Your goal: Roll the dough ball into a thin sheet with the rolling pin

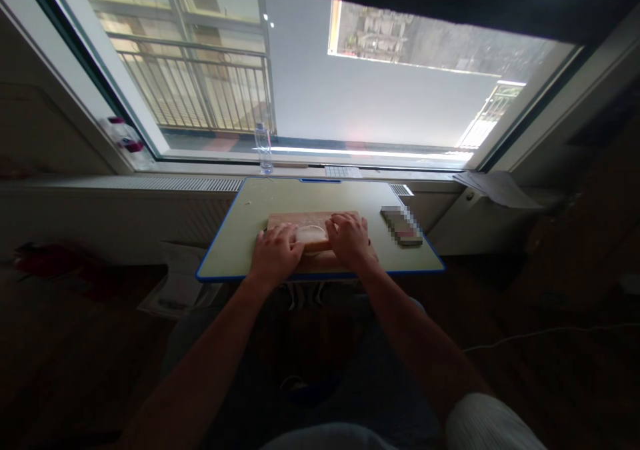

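On a small table a wooden board [327,218] lies in front of me. A flat white piece of dough [311,234] rests on it. Across the dough's near edge runs a wooden rolling pin [317,245], its ends covered by my hands. My left hand [276,250] is closed over the left end, fingers curving forward. At the other end my right hand [349,238] grips the pin with bent fingers. White flour is dusted on the board beyond the dough.
The pale table [227,253] has a blue rim. A pixelated phone-like object [401,226] lies at its right. On the windowsill stand a clear bottle [263,149] and a white card [343,171]. Papers [500,189] lie at right; another bottle [125,135] is at left.
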Demonstrator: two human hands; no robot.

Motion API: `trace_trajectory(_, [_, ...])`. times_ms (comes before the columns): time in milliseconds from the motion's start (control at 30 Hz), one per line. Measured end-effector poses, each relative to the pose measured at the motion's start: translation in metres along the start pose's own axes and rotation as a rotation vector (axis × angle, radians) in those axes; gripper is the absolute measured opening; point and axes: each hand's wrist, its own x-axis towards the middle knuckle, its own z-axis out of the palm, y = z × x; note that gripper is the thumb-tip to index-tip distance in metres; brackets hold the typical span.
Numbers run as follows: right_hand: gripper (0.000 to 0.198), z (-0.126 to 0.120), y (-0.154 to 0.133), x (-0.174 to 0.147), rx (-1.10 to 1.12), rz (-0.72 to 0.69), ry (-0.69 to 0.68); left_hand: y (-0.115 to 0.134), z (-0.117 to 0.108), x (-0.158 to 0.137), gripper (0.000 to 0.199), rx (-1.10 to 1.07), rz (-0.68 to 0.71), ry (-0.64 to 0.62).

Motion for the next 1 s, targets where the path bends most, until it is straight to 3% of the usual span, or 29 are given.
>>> trace_trajectory(233, [0.026,0.010,0.018,-0.002,0.044,-0.018,0.002,-0.004,-0.003,0.030,0.052,0.008,0.004,-0.012])
trace_trajectory(467, [0.013,0.005,0.025,-0.011,0.189,-0.089,0.005,-0.003,0.004,0.030,0.048,0.054,0.005,-0.028])
trace_trajectory(667, [0.010,-0.001,0.014,-0.006,0.195,-0.075,-0.031,-0.005,0.012,0.025,0.046,0.107,-0.014,-0.069])
trace_trajectory(1000, [0.012,0.004,-0.007,0.014,0.264,0.010,-0.086,-0.008,0.020,0.023,0.045,0.158,0.020,-0.021])
